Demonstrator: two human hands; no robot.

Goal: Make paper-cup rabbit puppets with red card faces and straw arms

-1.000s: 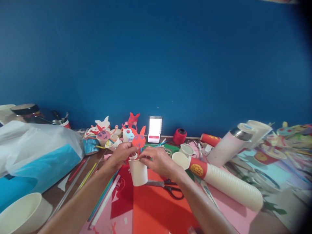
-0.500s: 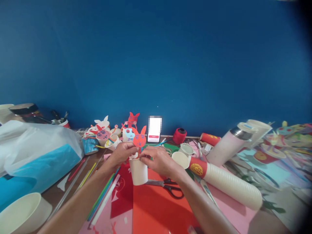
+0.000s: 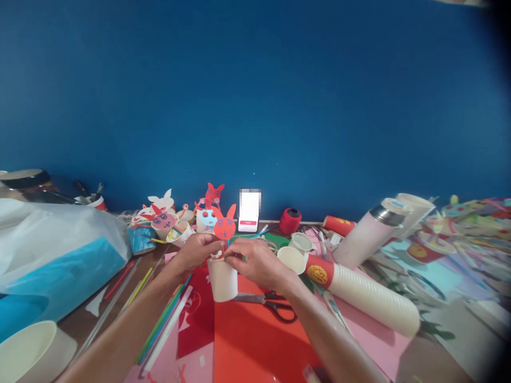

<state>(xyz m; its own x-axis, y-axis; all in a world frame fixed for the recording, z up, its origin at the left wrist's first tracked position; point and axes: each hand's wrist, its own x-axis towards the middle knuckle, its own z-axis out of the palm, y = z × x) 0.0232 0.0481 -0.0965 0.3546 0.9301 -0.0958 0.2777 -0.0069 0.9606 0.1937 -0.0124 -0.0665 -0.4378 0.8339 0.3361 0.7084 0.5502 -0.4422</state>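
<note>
A white paper cup [image 3: 223,283] stands upright on the orange-red sheet [image 3: 255,340]. Above its rim rises a red paper rabbit face [image 3: 224,227] with drawn features, on a narrow stem. My left hand [image 3: 198,252] is at the left of the stem, its fingers pinched just under the face; what lies between them is too small to make out. From the right, my right hand [image 3: 252,257] has its fingers closed at the stem and the cup's rim, and its fingertips hide what they grip. Black-handled scissors [image 3: 275,308] lie behind and right of the cup.
Decorated paper figures [image 3: 162,218] and a lit phone [image 3: 249,210] stand by the wall. On the right are a stack of cups [image 3: 371,295] and a leaning flask [image 3: 365,234]. Coloured sticks [image 3: 162,324], a plastic bag [image 3: 59,250] and a large bowl [image 3: 35,354] are on the left.
The whole view has shifted slightly, so things appear a little further left. Both hands stay at the cup and the stem with nearly the same finger positions.
</note>
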